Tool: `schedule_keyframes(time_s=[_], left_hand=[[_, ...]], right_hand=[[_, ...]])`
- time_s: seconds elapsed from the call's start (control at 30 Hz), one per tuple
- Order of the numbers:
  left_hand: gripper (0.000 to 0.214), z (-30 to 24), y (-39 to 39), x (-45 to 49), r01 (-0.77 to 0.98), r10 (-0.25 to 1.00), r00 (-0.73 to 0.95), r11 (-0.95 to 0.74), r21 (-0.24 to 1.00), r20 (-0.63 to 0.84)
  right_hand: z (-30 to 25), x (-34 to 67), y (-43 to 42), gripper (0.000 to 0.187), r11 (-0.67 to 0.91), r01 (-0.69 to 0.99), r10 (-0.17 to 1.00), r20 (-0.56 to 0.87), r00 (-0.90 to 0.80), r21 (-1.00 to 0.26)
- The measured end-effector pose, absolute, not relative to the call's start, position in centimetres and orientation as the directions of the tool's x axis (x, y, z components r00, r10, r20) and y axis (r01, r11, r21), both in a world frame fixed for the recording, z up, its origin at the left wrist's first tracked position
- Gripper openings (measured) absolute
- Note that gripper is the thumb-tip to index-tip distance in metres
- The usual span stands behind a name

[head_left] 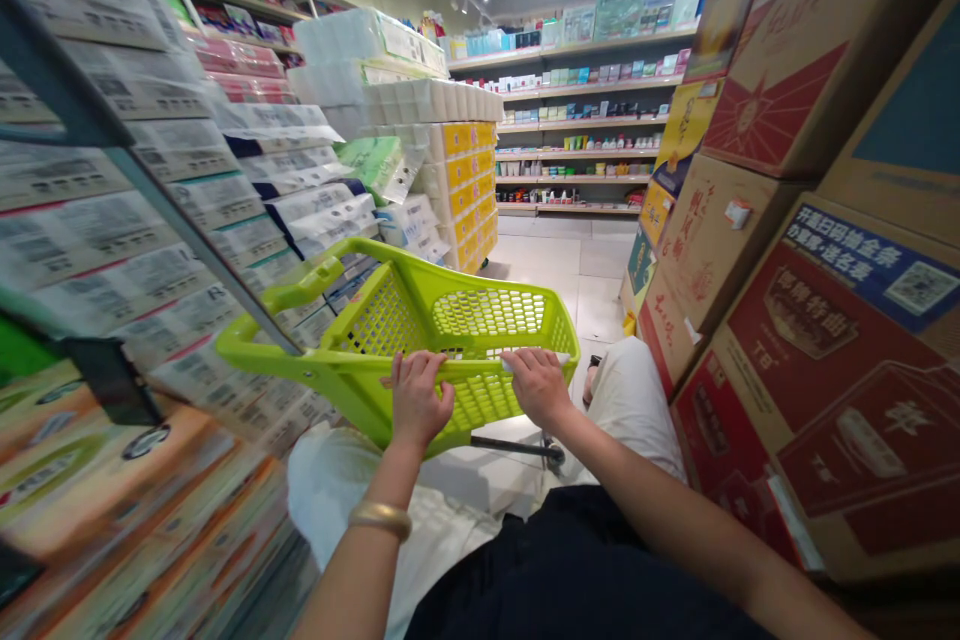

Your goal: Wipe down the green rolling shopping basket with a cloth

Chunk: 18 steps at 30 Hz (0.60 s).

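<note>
The green basket (491,312) stands tilted in the aisle, between tissue packs (315,210) on the left shelves and stacked cardboard boxes (810,340) on the right. The left hand (416,402) and the right hand (537,386) each have a closed grip on its near rim.

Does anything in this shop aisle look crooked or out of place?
One thing: a green pack lies slanted and juts out from the otherwise tidy stacks of white paper rolls. The green basket, gripped at its near rim by the left hand and right hand, looks undamaged.
</note>
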<state>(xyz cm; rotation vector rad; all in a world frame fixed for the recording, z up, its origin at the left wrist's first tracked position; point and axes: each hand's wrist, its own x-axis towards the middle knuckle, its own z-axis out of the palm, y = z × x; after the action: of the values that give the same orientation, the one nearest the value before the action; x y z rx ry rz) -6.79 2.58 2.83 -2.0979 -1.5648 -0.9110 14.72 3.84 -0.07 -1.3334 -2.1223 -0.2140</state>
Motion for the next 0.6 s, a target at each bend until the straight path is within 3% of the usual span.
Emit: schedule_keyframes(time_s=[0.2,0.43,0.6], left_hand=[[0.030,2.7,2.1,-6.1,0.952,0.693,0.141,-0.291,0.095,0.707],[0.032,2.8,1.9,-6.7,0.951,0.711,0.170,-0.300,0.075,0.683],[0.031,2.7,1.7,-7.0,0.953,0.706,0.174,-0.298,0.064,0.687]], right_hand=[[1.8,11.4,3.4,0.029,0.393,0.875,0.844,0.488,-0.223,-0.282],[3.2,7.3,3.6,0.032,0.543,0.810,0.788,0.469,-0.400,-0.222],[1.6,11.6,3.4,0.034,0.551,0.817,0.751,0.526,-0.398,-0.169]])
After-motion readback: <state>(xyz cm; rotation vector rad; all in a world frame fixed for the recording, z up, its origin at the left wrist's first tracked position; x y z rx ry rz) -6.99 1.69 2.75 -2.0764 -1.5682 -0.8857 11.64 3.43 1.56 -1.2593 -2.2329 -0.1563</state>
